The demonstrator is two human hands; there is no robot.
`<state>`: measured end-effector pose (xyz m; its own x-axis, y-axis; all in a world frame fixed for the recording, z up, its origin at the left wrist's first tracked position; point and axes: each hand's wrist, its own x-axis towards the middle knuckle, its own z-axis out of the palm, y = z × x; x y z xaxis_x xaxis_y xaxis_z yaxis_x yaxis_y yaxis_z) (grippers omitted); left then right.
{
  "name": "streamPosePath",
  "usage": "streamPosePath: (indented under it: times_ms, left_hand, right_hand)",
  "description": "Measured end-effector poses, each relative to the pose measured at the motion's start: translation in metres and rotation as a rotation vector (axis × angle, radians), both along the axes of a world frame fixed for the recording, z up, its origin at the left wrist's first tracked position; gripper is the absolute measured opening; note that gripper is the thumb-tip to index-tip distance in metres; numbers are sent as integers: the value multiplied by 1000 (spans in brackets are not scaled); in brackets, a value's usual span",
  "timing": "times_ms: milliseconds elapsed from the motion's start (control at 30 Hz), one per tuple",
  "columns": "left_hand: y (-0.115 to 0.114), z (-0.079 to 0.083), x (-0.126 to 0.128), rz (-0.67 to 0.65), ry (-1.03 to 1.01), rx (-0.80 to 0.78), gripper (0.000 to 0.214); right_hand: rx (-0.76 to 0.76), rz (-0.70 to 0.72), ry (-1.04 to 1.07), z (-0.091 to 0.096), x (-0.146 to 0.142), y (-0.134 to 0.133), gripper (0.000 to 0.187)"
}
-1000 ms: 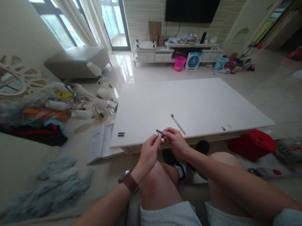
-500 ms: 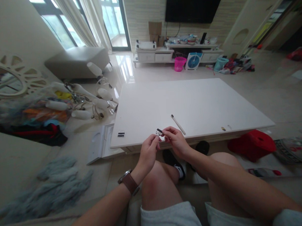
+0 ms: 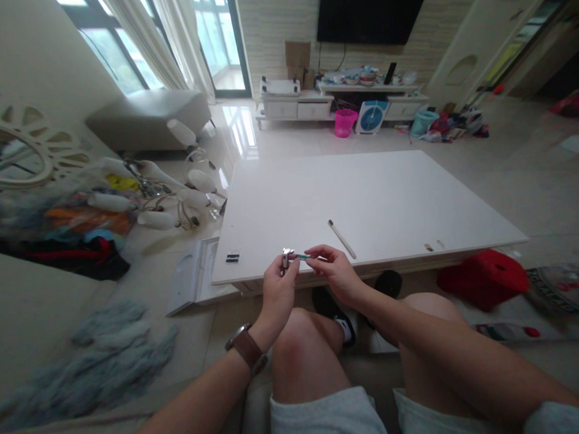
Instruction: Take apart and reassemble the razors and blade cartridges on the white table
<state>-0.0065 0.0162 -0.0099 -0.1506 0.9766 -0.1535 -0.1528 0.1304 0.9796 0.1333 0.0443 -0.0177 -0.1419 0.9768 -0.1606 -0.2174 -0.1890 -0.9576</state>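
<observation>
My left hand (image 3: 279,288), with a brown-strapped watch on its wrist, pinches a small shiny silver metal piece (image 3: 286,257) that stands up from the fingertips. My right hand (image 3: 336,269) has its thumb and forefinger closed on one end of a thin, narrow greenish strip (image 3: 303,257). The strip's other end reaches the left fingertips beside the metal piece. Both hands are above the near edge of the white table (image 3: 365,194). On the tabletop just beyond the right hand lies a slim white pen-like stick (image 3: 341,239) with a dark tip.
Two small dark strips (image 3: 232,258) lie at the table's left corner. A small brownish piece (image 3: 429,247) sits near the right front edge. A red bag-like object (image 3: 484,279) is on the floor at right, and an open white box (image 3: 191,275) stands left of the table.
My left hand has shifted slightly left and turned, bringing the silver piece upright. The dark strip end earlier above the right fingertips no longer shows; a greenish strip now spans between the hands.
</observation>
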Motion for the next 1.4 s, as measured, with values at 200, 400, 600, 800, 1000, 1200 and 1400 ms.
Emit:
streamPosePath:
  times_ms: [200, 400, 600, 800, 1000, 1200, 1400]
  left_hand:
    - [0, -6, -2, -13, 77, 31, 25]
    - [-1, -8, -2, -10, 103, 18, 29]
    - [-1, -8, -2, -9, 123, 28, 29]
    - [0, -5, -2, -15, 127, 36, 29]
    - [-2, 1, -2, 5, 116, -23, 33]
    - [-4, 0, 1, -28, 66, -46, 37]
    - [-3, 1, 0, -32, 157, -8, 30]
  right_hand:
    - [-11, 17, -35, 0, -1, -1, 18]
    - [-11, 60, -61, 2, 1, 2, 18]
    - [39, 68, -91, 6, -1, 0, 16]
    - [37, 69, -95, 5, -3, -1, 21]
    - [30, 71, -48, 6, -3, -2, 25]
    - [56, -7, -14, 3, -1, 2, 28]
    - [35, 11, -1, -3, 2, 5, 29]
